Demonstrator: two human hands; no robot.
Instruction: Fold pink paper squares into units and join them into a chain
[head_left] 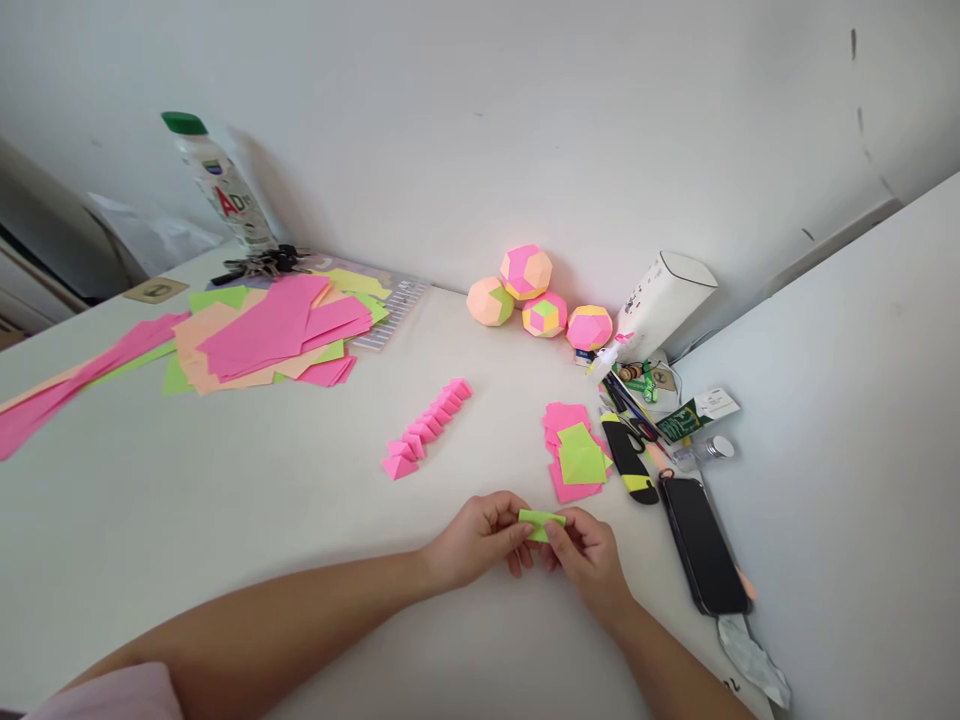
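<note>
Between both hands is a small green paper piece [541, 524], which looks folded into a narrow rectangle. My left hand [484, 540] pinches its left end with thumb and fingers. On the right end, my right hand [589, 555] grips it the same way, thumb on the front face. Just beyond the hands lies a loose stack of pink paper squares [568, 418] with green squares [582, 456] on top. Left of that stack, a slanting row of folded pink paper units [426, 428] rests on the table.
Several faceted paper balls [526, 272] sit by the wall. Pink, peach and green paper sheets [262, 330] spread at left, near a green-capped bottle [225, 185] and keys [262, 263]. At right are a utility knife [628, 458], a phone [705, 545] and a white container [664, 305].
</note>
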